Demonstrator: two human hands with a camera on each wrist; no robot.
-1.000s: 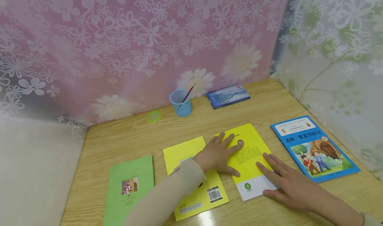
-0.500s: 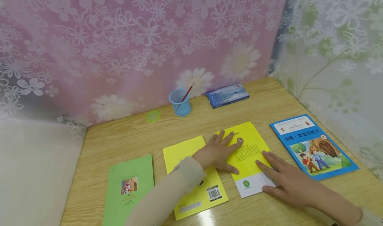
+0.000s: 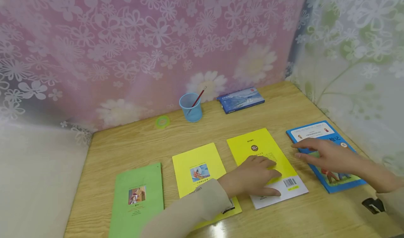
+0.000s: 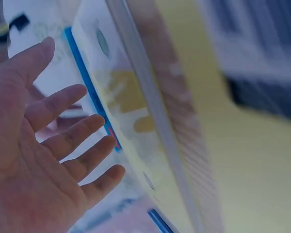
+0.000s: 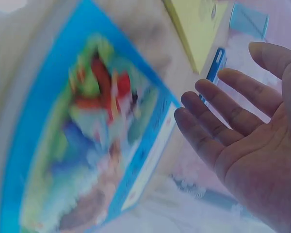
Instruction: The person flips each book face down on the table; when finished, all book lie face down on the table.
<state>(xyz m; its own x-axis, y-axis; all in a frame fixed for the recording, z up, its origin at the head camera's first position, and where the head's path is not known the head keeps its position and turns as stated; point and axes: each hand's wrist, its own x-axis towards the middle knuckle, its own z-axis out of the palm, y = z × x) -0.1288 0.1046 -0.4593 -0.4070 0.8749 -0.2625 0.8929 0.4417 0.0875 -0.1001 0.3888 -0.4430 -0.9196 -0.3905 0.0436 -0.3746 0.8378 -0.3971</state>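
L grip (image 3: 252, 176), the person's bare hand, is over the near half of the yel./wht. bk (image 3: 268, 148), palm down, fingers apart & loosely extended; can't tell if it's touching the cover. That bk lies flat on the counter (image 3: 142, 143), 3rd of 4 bks from L, long axis slanting far-L to near-R: yel. end points away, wht. strip w/ barcode toward the person. R grip (image 3: 334, 155) is over the blue bk (image 3: 331, 182), thumb & forefinger apart, tips just past the bk's L edge in head view. Blue bk lies flat at far R of the row, long axis on approx. same slant, wht. panel at far end, pic. toward near end. L of those 2: 1 yel. bk (image 3: 200, 173), partly hidden by the L sleeve (image 3: 202, 204), then 1 green bk (image 3: 139, 196). At back: round green item (image 3: 162, 122), lt. blue cup (image 3: 193, 114) w/ 1 pencil (image 3: 199, 97), blue box (image 3: 241, 100).
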